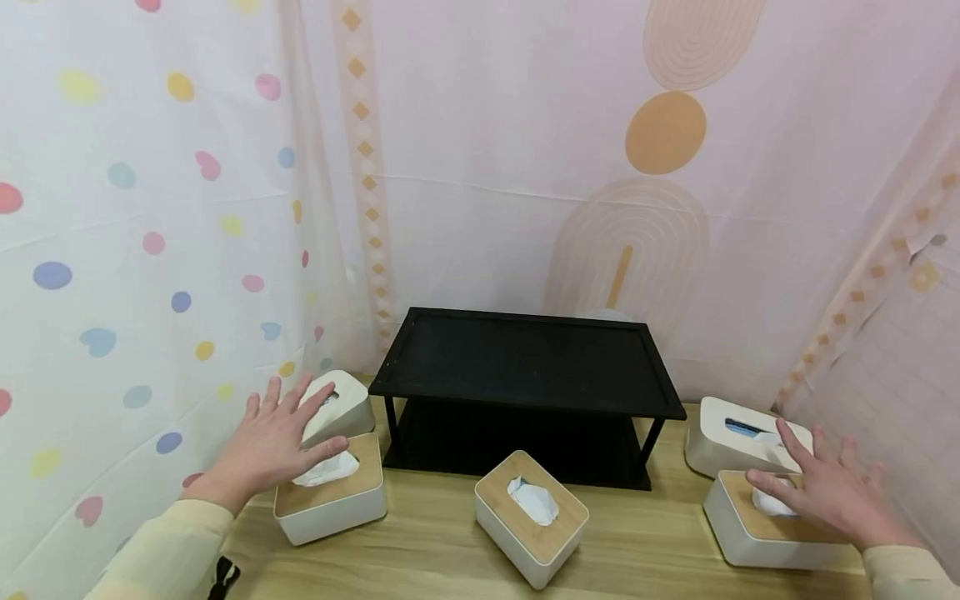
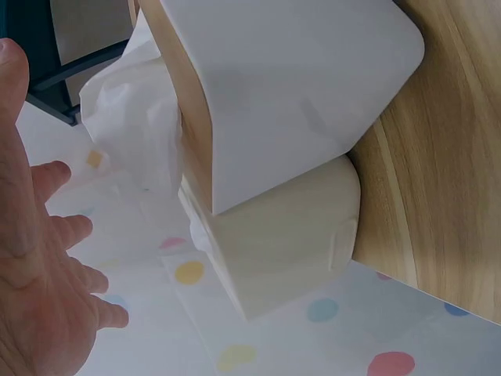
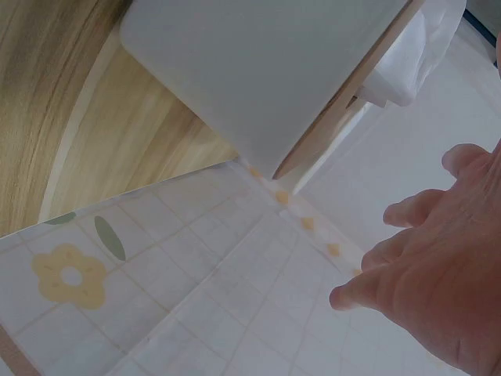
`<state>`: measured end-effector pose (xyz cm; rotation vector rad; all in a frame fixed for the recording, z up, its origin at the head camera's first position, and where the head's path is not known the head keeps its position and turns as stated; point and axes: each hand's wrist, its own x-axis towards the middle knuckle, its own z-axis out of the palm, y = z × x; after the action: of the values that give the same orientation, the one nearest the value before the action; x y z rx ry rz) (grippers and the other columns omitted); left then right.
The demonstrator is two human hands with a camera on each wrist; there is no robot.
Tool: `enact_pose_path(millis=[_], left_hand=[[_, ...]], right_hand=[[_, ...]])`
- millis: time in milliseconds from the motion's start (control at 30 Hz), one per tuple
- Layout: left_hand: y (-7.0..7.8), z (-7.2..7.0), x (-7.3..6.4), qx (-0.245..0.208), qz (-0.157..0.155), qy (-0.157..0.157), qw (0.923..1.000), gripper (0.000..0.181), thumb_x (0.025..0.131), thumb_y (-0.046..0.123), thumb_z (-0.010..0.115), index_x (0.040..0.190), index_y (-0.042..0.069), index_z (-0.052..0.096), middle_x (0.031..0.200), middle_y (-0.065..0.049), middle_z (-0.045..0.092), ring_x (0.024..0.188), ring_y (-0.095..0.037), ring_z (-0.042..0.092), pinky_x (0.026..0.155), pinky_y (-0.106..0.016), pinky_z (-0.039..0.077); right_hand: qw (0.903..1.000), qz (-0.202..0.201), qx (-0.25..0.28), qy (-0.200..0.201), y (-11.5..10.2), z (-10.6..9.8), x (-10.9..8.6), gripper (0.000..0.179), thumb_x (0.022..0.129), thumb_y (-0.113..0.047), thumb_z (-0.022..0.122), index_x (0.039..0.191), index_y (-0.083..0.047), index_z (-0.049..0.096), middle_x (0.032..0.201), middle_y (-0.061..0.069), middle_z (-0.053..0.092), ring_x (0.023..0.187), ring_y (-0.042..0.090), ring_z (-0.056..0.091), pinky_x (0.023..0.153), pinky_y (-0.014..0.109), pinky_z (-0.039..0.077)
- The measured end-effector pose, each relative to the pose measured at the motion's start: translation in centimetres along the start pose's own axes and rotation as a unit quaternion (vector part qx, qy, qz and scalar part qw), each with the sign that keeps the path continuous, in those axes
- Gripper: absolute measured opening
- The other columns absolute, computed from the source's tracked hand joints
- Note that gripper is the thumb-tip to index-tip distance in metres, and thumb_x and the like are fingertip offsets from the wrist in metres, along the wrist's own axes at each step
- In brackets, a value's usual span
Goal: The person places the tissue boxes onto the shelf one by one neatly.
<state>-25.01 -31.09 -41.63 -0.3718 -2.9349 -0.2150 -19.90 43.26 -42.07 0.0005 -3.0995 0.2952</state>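
My left hand (image 1: 270, 442) hovers with spread fingers above a wood-topped tissue box (image 1: 337, 507). Behind that box stands an all-white tissue box (image 1: 352, 417), partly covered by the fingers. In the left wrist view, the left hand (image 2: 39, 258) is apart from both boxes. Over on the right, my right hand (image 1: 836, 492), fingers also spread, is above another wood-topped tissue box (image 1: 765, 546) with a second all-white tissue box (image 1: 708, 446) behind it. The right wrist view shows the right hand (image 3: 446, 266) holding nothing. A third wood-topped tissue box (image 1: 498, 500) sits angled between the hands.
A black two-tier shelf (image 1: 517, 358) stands at the back middle of the wooden table (image 1: 427, 542). Patterned curtains (image 1: 480, 167) hang behind and along both sides. Something black (image 1: 222, 577) lies near the left sleeve.
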Motion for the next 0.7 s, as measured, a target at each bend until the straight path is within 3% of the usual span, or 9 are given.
enact_pose_path(millis=[400, 533, 633, 700], left_hand=[[0.7, -0.3, 0.2, -0.008, 0.003, -0.002, 1.0000, 0.097, 0.095, 0.076, 0.061, 0.168, 0.017, 0.034, 0.174, -0.027, 0.025, 0.154, -0.070, 0.011, 0.118, -0.084, 0.013], [1.6, -0.8, -0.1, -0.032, -0.002, 0.010, 0.9994, 0.099, 0.095, 0.073, 0.064, 0.168, 0.014, 0.032, 0.173, -0.028, 0.026, 0.155, -0.068, 0.013, 0.120, -0.082, 0.013], [3.3, -0.9, -0.7, -0.063, 0.015, 0.087, 0.9941, 0.092, 0.094, 0.060, 0.075, 0.163, 0.009, 0.043, 0.166, -0.028, 0.040, 0.152, -0.060, 0.033, 0.121, -0.075, 0.027], [4.9, -0.4, -1.4, -0.086, 0.038, 0.167, 0.9814, 0.079, 0.092, 0.047, 0.083, 0.154, 0.007, 0.055, 0.156, -0.025, 0.054, 0.143, -0.052, 0.049, 0.115, -0.067, 0.040]], right_hand=[[0.9999, -0.005, 0.008, 0.006, -0.2, 0.0, -0.3, 0.105, 0.103, -0.071, 0.052, 0.172, -0.009, 0.004, 0.157, 0.056, 0.008, 0.139, 0.087, 0.003, 0.099, 0.095, 0.006], [0.9985, -0.030, 0.029, 0.036, -1.4, 0.0, 0.0, 0.108, 0.102, -0.064, 0.061, 0.169, 0.003, 0.009, 0.157, 0.056, 0.016, 0.141, 0.082, 0.013, 0.105, 0.090, 0.015], [0.9944, -0.047, 0.057, 0.075, -3.4, -0.3, -0.1, 0.103, 0.101, -0.055, 0.069, 0.164, 0.011, 0.023, 0.155, 0.052, 0.031, 0.137, 0.074, 0.033, 0.103, 0.081, 0.034], [0.9888, -0.057, 0.087, 0.107, -5.0, -0.2, -0.6, 0.092, 0.101, -0.047, 0.073, 0.160, 0.011, 0.035, 0.151, 0.048, 0.044, 0.128, 0.069, 0.051, 0.097, 0.076, 0.044]])
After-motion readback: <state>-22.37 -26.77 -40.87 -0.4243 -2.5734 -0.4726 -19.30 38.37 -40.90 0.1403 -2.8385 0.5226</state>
